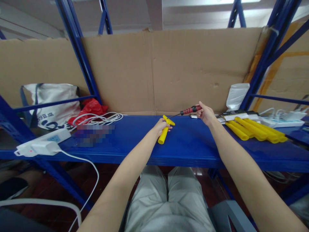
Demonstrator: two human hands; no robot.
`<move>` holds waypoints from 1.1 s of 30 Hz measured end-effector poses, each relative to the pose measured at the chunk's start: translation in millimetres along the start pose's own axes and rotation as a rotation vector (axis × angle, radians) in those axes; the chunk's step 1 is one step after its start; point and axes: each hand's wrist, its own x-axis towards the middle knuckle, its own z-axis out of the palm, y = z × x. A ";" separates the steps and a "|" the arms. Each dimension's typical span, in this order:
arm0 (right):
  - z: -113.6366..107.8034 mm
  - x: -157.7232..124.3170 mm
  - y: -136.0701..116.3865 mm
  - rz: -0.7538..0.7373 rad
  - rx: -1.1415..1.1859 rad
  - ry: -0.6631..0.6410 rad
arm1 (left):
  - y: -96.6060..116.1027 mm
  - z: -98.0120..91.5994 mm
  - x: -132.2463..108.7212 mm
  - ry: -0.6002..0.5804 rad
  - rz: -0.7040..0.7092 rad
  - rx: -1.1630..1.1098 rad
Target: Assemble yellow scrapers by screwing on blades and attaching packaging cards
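My left hand (160, 127) is closed around a yellow plastic piece (163, 136) with a tube-shaped handle and a forked head, just above the blue shelf top. In my right hand (205, 113) is a red and black screwdriver (188, 111), gripped by the end of its handle. The screwdriver's shaft slants down to the left, and its tip meets the head of the yellow piece; the exact contact is too small to make out. Several yellow tubes (252, 129) lie side by side to the right of my right forearm.
A blue metal shelf (135, 141) forms the work surface, backed by a cardboard sheet (120, 71). At left are a white power strip (43, 141), coiled white cable (106, 119), a red plastic bag (93, 108) and a cloth bag (55, 100). Another white power strip (282, 122) sits far right.
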 end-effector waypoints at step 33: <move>-0.4 -3.1 6.9 0.139 -0.280 0.199 | 1.8 0.0 -4.4 0.013 -0.005 0.032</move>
